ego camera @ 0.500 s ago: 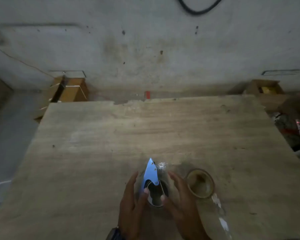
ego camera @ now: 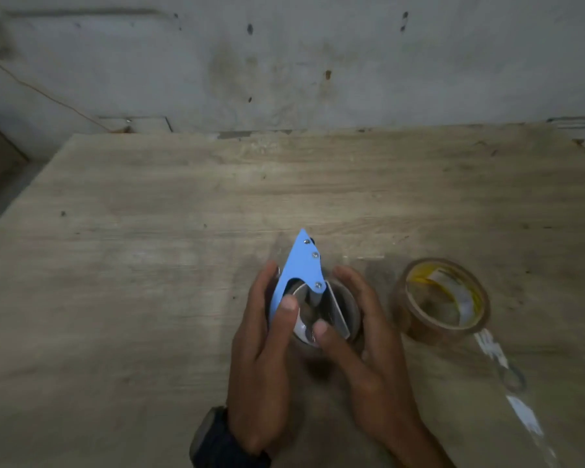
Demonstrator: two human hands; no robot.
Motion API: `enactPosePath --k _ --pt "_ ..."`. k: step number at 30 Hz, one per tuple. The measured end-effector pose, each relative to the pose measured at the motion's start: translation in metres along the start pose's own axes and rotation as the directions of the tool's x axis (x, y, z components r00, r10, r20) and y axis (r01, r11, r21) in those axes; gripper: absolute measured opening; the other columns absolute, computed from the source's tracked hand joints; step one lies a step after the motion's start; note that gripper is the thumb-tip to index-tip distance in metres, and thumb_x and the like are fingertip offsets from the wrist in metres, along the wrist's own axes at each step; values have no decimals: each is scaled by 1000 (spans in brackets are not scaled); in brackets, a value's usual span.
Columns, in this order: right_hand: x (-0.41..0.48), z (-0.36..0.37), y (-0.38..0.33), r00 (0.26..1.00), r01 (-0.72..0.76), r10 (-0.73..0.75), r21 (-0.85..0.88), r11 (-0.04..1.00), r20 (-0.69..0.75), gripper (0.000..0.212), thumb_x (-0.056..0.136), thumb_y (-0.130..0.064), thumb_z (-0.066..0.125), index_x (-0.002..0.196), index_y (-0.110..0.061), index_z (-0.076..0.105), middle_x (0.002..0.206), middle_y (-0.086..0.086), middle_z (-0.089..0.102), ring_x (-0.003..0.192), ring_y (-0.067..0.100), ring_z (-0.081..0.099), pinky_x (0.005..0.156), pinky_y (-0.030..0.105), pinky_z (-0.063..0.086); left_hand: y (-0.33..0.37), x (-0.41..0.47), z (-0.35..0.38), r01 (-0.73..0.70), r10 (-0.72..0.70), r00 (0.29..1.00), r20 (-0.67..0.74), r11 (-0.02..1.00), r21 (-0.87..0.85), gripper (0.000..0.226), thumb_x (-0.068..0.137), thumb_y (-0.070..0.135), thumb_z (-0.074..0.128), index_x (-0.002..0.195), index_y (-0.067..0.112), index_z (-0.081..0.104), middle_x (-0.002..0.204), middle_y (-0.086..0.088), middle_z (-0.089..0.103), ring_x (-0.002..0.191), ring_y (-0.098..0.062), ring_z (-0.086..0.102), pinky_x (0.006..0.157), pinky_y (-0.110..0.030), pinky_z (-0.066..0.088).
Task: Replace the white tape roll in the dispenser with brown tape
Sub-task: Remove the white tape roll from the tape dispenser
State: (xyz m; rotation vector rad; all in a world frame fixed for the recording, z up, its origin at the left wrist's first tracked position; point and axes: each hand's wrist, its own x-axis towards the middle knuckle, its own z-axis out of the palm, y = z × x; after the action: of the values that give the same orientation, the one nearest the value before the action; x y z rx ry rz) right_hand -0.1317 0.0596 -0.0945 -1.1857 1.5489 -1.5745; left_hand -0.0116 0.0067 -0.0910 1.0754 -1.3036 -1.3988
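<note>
by stained wall (ego camera: 284,62), table (ego camera: 132,282) bears brown tape (ego camera: 401,309).

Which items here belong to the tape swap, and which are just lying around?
Job: blue triangular tape dispenser, the pale tape roll in it, brown tape roll, left hand, right hand.
Lying about: crumpled clear tape strip on wooden table.
</note>
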Motion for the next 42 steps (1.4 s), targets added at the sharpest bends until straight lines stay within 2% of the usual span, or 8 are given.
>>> enactPosePath --k 6,13,19,27,31,34,39,42 --pt "-2 4 6 998 52 -53 -49 997 -14 55 65 -47 69 118 -48 51 108 -46 62 105 -19 59 81 1 40 -5 5 2 -98 98 994 51 995 3 48 87 56 54 119 20 62 116 9 68 114 -14 62 105 -39 45" --pt "-3 -3 11 999 -33 34 -90 995 7 88 64 -31 77 144 -24 43 126 -4 64 114 15 63 99 35 51 16 -8 -7 50 -52 994 98 998 29 46 103 42 46 118 8 72 120 -14 73 117 -32 66 107 -48 48" --pt "-6 -11 10 997 -2 17 -195 981 77 50 64 -32 88 105 -38 60 98 -21 75 93 -1 71 76 22 59 27 -19 -4 42 -63 993 104 980 194 45 103 45 43 106 16 77 113 -5 77 110 -24 69 104 -45 49" --pt "-12 -5 6 989 145 -148 -174 974 -5 57 58 -28 90 108 -35 63 101 -20 74 90 -4 70 76 21 58 29 -14 -2 166 -155 981 120 983 -84 48 104 41 44 117 3 72 115 -16 75 107 -31 70 101 -45 52" --pt "-10 -9 -28 950 288 -312 -296 911 -35 75 50 -36 90 113 -49 50 107 -26 64 98 -14 60 73 7 49 34 -15 -4 229 -163 962 218 918 -324 54 103 43 42 129 1 64 109 -19 74 85 -27 72 76 -35 58" --pt "-11 -12 -45 920 381 -388 -370 847 59 95 49 -47 93 132 -35 50 127 -16 59 111 0 59 88 26 55 33 -17 -12 256 -177 952 251 907 -335 56 97 57 48 124 13 70 116 -17 73 95 -31 70 83 -44 56" --pt "-22 -12 -46 905 423 -403 -368 828 133 103 52 -55 93 140 -34 45 125 -31 53 109 -26 47 84 2 47 28 -18 -14 322 -170 921 350 839 -438 56 94 57 51 122 13 71 115 -20 72 89 -32 70 72 -44 60" --pt "-21 -12 -41 925 380 -360 -296 876 123 104 53 -58 92 142 -37 44 128 -24 57 111 -14 55 82 14 57 23 -13 -7 298 -127 920 371 842 -449 57 86 59 53 105 13 80 102 -18 76 79 -30 73 62 -40 62"
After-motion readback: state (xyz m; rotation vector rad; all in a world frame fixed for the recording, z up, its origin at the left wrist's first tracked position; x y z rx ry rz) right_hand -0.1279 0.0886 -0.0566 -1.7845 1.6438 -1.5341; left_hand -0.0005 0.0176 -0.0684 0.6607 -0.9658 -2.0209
